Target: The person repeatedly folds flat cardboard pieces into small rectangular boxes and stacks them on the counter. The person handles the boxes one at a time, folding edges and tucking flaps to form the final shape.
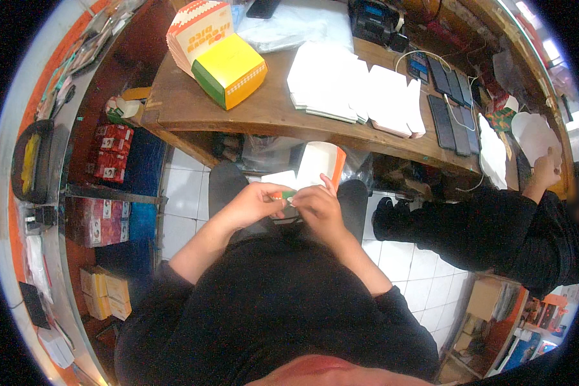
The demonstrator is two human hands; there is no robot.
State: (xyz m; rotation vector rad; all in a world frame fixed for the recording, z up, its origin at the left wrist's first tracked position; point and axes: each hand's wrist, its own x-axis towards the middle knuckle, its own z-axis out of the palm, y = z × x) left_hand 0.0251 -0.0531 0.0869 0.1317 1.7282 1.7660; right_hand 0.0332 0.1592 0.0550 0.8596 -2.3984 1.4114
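Over my lap is a partly folded paper food box [318, 162], white inside with an orange outer side and a bit of green between my fingers. My left hand [258, 204] pinches its near edge from the left. Close beside it, my right hand [319, 206] has curled fingers on the same edge, one finger raised along the box. The fingertips of both hands nearly meet, and they hide part of the fold. Ahead on the wooden table [270, 121] stands a closed yellow and green food box [238, 67], next to nested orange and white boxes [199, 33].
White flat box blanks [321, 80] and a smaller pile [389, 103] lie on the table. Several phones [453, 119] with cables and a card terminal [376, 22] are farther right. At the right, a co-worker's hand [547, 168] holds a white blank [535, 134]. Shelves stand left.
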